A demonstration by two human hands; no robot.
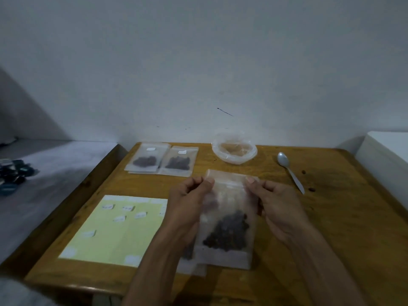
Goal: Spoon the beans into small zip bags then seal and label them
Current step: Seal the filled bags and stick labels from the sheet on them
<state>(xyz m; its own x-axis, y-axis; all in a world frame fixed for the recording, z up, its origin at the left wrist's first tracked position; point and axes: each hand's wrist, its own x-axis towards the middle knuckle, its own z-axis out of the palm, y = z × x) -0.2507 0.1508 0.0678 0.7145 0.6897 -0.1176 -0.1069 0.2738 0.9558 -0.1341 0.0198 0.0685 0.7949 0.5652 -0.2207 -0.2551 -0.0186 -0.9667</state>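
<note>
Clear plastic, the zip bag of dark beans is held above the counter, left hand and right hand each pinching a top corner, probably to press the zip closed. Two labelled bags lie behind, the sticker sheet left, the spoon set aside right.

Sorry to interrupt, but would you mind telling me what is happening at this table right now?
A person's left hand and right hand pinch the top edge of a clear zip bag of dark beans, apparently sealing it. Two filled, labelled bags lie at the back, beside an emptied clear plastic bowl, a metal spoon and a yellow label sheet.
</note>
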